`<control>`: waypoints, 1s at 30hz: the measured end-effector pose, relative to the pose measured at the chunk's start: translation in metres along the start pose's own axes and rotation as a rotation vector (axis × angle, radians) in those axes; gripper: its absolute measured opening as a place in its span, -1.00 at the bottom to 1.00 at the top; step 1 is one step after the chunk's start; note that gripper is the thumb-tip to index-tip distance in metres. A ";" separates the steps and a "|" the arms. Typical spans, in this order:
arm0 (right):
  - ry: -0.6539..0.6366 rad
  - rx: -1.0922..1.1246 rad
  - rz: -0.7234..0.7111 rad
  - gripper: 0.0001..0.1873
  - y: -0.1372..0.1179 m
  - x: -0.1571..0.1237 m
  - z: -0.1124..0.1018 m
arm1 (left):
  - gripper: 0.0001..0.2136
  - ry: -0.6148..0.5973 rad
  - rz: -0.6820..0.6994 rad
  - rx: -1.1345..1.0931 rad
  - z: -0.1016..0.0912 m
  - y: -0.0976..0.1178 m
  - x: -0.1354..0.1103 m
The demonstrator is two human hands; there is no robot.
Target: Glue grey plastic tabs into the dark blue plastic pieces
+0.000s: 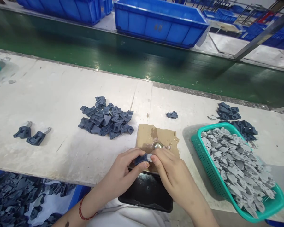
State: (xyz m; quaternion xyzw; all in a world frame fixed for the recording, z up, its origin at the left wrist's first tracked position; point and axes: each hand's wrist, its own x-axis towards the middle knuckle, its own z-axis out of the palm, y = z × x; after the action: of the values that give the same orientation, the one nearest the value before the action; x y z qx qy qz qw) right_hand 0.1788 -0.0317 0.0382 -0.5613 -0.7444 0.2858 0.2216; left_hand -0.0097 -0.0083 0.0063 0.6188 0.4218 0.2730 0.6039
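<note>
My left hand (123, 171) pinches a small dark blue plastic part (141, 158) at the near table edge. My right hand (171, 173) meets it from the right, fingertips closed on a small grey piece (149, 157) pressed against the blue part. Just beyond the fingers lies a brown cardboard scrap (149, 134) with a small round metal item (157, 145) on it. A pile of dark blue parts (106, 118) sits left of the cardboard. A teal basket (208, 160) heaped with grey pieces (239, 164) stands to the right.
Two blue parts with metal pieces (32, 134) lie at the left. A lone blue part (172, 115) and another blue heap (236, 121) lie farther back. A black tray (146, 192) sits on my lap. Beyond run a green conveyor (132, 56) and blue crates (159, 22).
</note>
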 end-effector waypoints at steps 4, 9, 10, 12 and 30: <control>-0.005 0.094 0.058 -0.67 0.006 -0.009 -0.026 | -0.82 0.016 0.074 0.040 -0.005 0.001 -0.003; 0.477 -0.320 0.453 -0.71 0.048 -0.026 -0.066 | -0.86 0.356 0.219 0.367 -0.037 -0.003 -0.025; 0.475 -0.399 0.545 -0.68 0.057 -0.029 -0.071 | -0.85 0.435 0.222 0.466 -0.047 -0.005 -0.031; 0.409 -0.469 0.647 -0.62 0.071 -0.031 -0.076 | -0.84 0.633 0.216 0.650 -0.068 -0.010 -0.044; 0.429 -0.154 0.803 -0.71 0.092 -0.021 -0.081 | -0.70 1.003 0.180 1.122 -0.153 -0.027 -0.047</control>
State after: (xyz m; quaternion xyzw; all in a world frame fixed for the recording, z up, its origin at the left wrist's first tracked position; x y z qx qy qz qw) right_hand 0.3027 -0.0188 0.0359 -0.8666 -0.4243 0.1704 0.2000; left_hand -0.1679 0.0285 0.0066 0.6670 0.6695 0.3143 -0.0901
